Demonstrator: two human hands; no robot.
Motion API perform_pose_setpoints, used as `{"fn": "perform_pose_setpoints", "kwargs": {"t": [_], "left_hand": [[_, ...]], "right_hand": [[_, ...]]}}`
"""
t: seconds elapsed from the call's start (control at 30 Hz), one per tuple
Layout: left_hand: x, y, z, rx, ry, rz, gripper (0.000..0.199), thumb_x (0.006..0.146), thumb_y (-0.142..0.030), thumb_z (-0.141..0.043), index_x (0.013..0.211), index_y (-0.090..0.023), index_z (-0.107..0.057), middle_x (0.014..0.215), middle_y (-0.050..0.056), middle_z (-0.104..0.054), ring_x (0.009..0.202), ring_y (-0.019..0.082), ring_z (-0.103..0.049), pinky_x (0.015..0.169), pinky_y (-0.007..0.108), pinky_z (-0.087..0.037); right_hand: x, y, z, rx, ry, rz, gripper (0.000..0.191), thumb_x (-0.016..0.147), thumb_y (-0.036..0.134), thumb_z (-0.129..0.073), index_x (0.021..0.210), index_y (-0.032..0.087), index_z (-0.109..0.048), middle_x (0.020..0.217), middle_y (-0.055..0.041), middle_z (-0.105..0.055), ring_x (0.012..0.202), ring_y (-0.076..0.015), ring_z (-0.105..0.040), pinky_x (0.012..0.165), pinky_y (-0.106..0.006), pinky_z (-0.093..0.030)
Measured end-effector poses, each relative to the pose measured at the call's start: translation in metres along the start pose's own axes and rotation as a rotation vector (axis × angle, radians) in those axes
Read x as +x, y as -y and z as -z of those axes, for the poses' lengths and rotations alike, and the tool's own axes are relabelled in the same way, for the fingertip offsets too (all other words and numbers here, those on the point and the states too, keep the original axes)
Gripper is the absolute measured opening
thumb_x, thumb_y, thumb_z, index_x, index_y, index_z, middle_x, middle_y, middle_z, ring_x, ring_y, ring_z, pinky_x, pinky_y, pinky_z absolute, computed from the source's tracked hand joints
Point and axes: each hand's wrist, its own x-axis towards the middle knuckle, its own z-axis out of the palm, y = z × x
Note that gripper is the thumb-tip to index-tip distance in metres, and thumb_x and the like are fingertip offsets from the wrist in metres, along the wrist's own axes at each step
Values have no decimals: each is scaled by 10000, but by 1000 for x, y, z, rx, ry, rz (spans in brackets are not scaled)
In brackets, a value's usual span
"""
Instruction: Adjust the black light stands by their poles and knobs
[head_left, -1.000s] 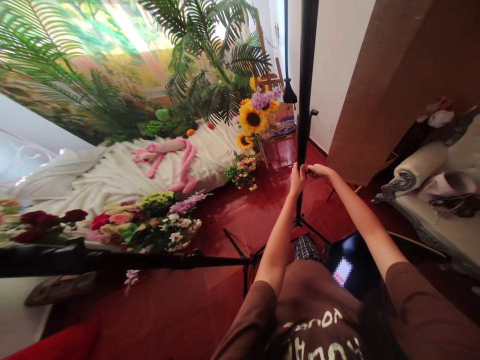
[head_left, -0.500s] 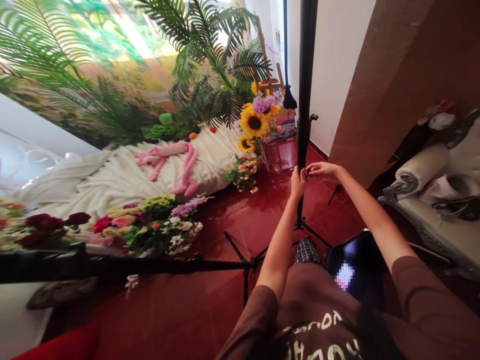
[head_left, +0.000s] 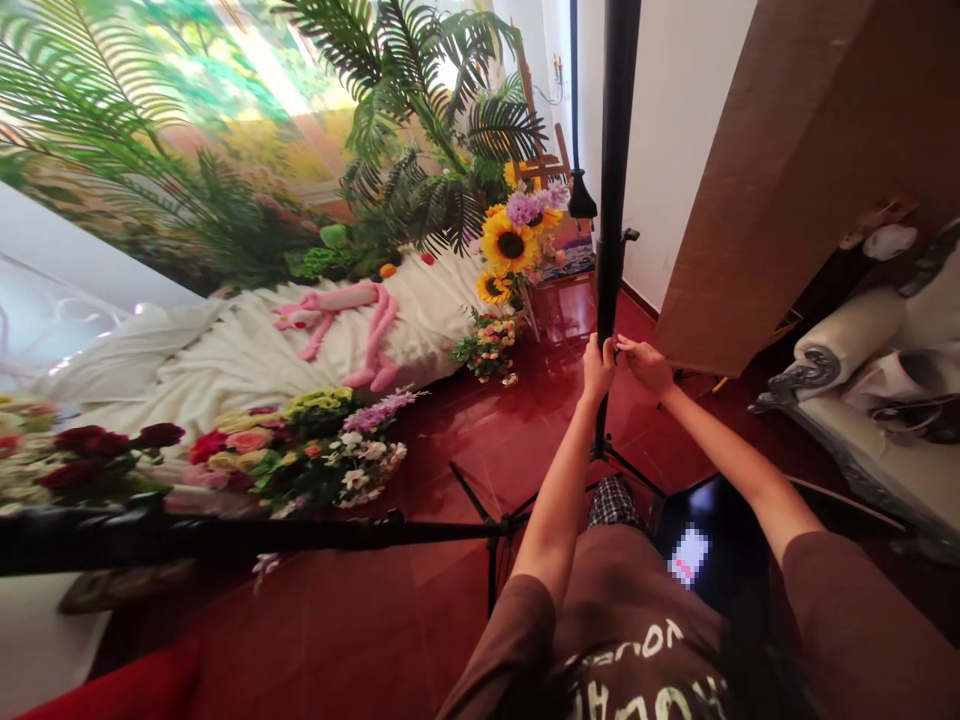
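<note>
A black light stand (head_left: 613, 200) rises upright in front of me, its thin legs spread on the floor. My left hand (head_left: 598, 368) is closed around its pole at about waist height. On the pole's right side, my right hand (head_left: 646, 362) pinches a small dark knob, mostly hidden by the fingers. Higher up the pole another black knob (head_left: 631, 236) sticks out to the right. A black plug on a cord (head_left: 580, 195) hangs just left of the pole.
A second black stand (head_left: 330, 533) reaches in from the left. White draped cloth (head_left: 187, 355) bears a pink plush toy (head_left: 371, 335), with artificial flowers (head_left: 300, 445) in front. Sunflowers (head_left: 510, 245) stand behind. At right are a brown panel (head_left: 720, 240) and a cream sofa (head_left: 855, 340).
My right hand has turned at the knob, its wrist and forearm dropping lower. My left hand stays around the pole. The view has shifted very slightly.
</note>
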Motion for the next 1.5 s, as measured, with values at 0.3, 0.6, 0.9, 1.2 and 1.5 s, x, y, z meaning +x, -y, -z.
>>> {"fn": "perform_pose_setpoints", "kwargs": {"t": [0.3,0.6,0.9,1.2,1.5], "left_hand": [[-3,-5,0,-2,-5,4,402,940,-586,-406,868,-208,-522,804,28,-588,746,150,-586,734,273,-454],[-3,-6,-1,-17,-24,9,361,934,-575,-428,888,-229,-518,798,30,-579,739,159,-555,749,286,-433],[-2,-10,13,-45,75,44,349,919,-539,-498,1000,-203,-552,881,53,-631,798,163,-616,779,308,-484],[-3,2,14,-113,104,-39,825,716,-389,-782,1382,-221,-326,1110,87,-589,1002,212,-653,920,399,-521],[-4,17,-1,-186,82,-72,607,806,-369,-703,1332,-205,-449,1176,129,-589,1161,224,-591,984,403,-504]], "right_hand": [[-65,-13,-18,-123,-81,-51,367,922,260,-467,1267,217,-583,1445,-126,-529,1312,-255,-528,1108,-477,-435],[81,99,45,80,-389,241,719,994,494,-385,1541,269,22,1580,-121,-222,1385,-270,-421,1078,-485,-459],[110,120,49,76,-303,281,600,1024,389,-339,1520,218,-49,1470,-153,-388,1136,-249,-611,965,-456,-534],[60,98,13,85,-154,157,642,966,378,-463,1504,248,-138,1387,-139,-490,1084,-249,-627,903,-402,-562],[49,84,0,56,-137,101,688,960,446,-475,1524,242,-137,1516,-163,-365,1324,-333,-483,1021,-527,-496]]}}
